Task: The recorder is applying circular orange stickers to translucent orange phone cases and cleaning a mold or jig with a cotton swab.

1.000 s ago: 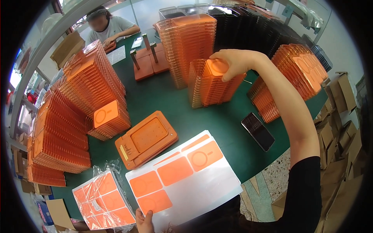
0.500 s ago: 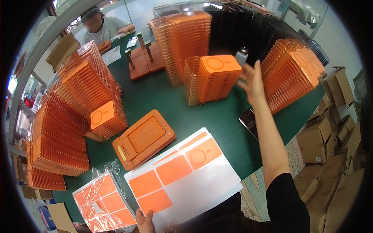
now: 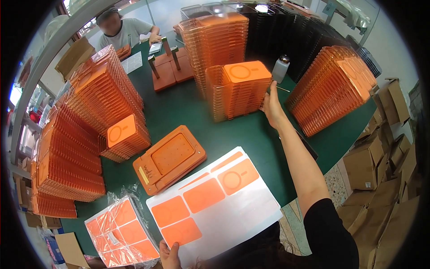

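Note:
My right hand, fingers stretched out, rests against the right side of a short stack of clear plastic trays. An orange panel with a ring and a bar mark lies on top of that stack. My left hand pinches the near left edge of a white sheet of orange stickers, several of which are still on it. Beyond the sheet lies an orange fixture plate with a shallow rounded recess. Left of the sheet is a plastic-wrapped pack of sticker sheets.
Tall tray stacks line the left side, with a short one beside them. Another leaning stack stands right, near a white bottle. A dark phone is partly behind my forearm. A person sits across the table.
My right hand has moved left from the gap between the stacks and come against the short stack's side. That stack has shifted slightly left. My left hand stays at the sheet.

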Tool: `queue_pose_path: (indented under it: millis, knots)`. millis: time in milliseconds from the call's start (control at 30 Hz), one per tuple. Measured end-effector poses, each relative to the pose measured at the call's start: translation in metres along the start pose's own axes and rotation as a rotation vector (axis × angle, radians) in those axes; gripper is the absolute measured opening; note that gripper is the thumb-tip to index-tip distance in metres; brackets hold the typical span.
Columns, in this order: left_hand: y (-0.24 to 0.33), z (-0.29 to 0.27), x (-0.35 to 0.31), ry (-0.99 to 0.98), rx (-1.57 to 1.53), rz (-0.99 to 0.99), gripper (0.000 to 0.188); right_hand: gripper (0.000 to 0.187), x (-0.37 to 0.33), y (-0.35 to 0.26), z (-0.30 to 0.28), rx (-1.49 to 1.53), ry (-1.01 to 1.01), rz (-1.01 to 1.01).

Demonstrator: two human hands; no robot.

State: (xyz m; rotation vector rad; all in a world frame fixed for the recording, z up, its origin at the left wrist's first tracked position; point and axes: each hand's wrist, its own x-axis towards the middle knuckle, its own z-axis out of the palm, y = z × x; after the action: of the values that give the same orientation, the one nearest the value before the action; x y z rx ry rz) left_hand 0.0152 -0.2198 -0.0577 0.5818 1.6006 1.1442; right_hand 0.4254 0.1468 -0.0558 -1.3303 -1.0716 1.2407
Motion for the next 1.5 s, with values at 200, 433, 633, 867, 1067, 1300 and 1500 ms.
queue_pose_path:
  millis: [200,433,633,867,1067,1300,1500]
  knots:
    - [-0.008,-0.006,-0.002,0.048,0.064,-0.019,0.039,0.118,-0.003,-0.007,-0.002,-0.004,-0.075,0.007]
    - [-0.016,-0.002,-0.006,0.098,-0.051,0.005,0.027,0.100,-0.011,0.017,0.006,0.134,0.341,-0.073]
    - [0.006,0.002,-0.001,-0.021,0.067,-0.146,0.029,0.030,-0.185,-0.011,0.117,-0.483,-0.279,-0.758]
    - [-0.005,-0.006,-0.010,-0.158,-0.079,-0.158,0.027,0.032,-0.277,0.047,0.201,-0.755,-0.911,-0.969]
    - [-0.002,-0.013,-0.030,-0.287,0.131,-0.045,0.024,0.032,-0.291,0.048,0.201,-0.810,-0.888,-1.020]
    - [-0.006,-0.017,-0.028,-0.223,0.389,0.027,0.025,0.035,-0.299,0.043,0.206,-0.823,-0.909,-0.964]
    - [0.006,-0.016,-0.023,-0.303,0.443,0.063,0.025,0.025,-0.304,0.049,0.209,-0.641,-0.823,-0.946]
